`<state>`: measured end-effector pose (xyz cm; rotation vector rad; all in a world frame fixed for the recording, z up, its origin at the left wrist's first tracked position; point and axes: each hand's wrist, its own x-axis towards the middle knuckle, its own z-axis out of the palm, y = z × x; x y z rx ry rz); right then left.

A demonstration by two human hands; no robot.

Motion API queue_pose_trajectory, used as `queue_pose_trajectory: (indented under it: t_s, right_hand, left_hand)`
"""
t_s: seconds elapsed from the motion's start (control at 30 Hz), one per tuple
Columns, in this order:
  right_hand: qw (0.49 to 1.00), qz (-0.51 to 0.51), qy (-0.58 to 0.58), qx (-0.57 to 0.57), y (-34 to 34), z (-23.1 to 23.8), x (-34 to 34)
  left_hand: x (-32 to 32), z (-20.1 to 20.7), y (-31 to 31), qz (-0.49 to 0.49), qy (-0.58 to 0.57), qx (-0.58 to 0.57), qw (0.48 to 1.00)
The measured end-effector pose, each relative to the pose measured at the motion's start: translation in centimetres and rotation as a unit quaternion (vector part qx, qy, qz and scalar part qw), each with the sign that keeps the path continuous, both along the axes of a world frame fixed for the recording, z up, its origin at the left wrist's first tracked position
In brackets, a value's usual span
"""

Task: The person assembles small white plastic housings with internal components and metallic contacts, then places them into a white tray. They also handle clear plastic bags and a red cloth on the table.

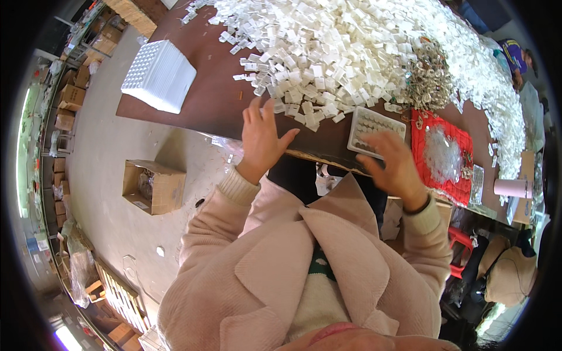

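Note:
My left hand (262, 137) is at the table's near edge, palm down, fingers stretched forward and thumb apart. Its fingertips come close to the nearest small, whitish translucent plastic pieces (308, 108) of a large heap, and I see nothing held in it. Over the near side of a shallow white tray (354, 130) hovers my right hand (393, 164), with fingers and thumb apart. Rows of small round grey pieces (374, 123) lie in that tray, and my fingers hide part of it. Whether my right fingertips touch the tray I cannot tell.
A stack of white moulded trays (159, 76) stands at the table's left end. Tangled metal parts (427, 76) lie behind a red cloth (418, 146) bearing clear small parts. A pink cup (512, 188) is far right. A cardboard box (167, 190) sits on the floor. Another person (514, 58) is at far right.

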<state>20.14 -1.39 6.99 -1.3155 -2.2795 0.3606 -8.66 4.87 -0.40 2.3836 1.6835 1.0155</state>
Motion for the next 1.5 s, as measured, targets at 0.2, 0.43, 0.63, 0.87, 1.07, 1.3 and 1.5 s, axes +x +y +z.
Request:
queue_pose_trajectory:
  t_s: [0.2,0.43,0.63,0.87,1.07,1.3,1.5]
  right_hand:
    - [0.982,0.013,0.184,-0.031,-1.9,-2.7,-7.7]
    - [0.954,-0.131,0.237,-0.126,-7.9,-4.4,-6.0]
    - [0.951,-0.180,0.232,-0.101,-9.5,-4.9,-4.6]
    - [0.941,-0.081,0.246,-0.217,-9.0,-7.8,-5.6]
    - [0.932,-0.055,0.197,-0.299,-9.2,-10.4,-7.1]
    - [0.925,-0.091,0.140,-0.341,-10.0,-9.9,-9.1]
    - [0.912,-0.141,0.109,-0.369,-10.2,-9.0,-10.6]
  left_hand:
    - [0.7,-1.7,3.8,-0.048,-0.035,-0.048,0.997]
    - [-0.9,-0.3,4.7,-0.131,0.005,-0.091,0.987]
    - [-1.2,2.6,3.8,-0.148,-0.004,-0.032,0.989]
    - [-7.4,-0.9,-3.5,-0.019,-0.232,0.107,0.967]
    - [-14.0,-11.5,-11.6,0.189,-0.137,-0.255,0.938]
    - [-15.5,-22.1,-11.3,0.191,-0.206,-0.269,0.921]
    - [-13.8,-28.7,-5.8,0.258,-0.221,-0.186,0.922]
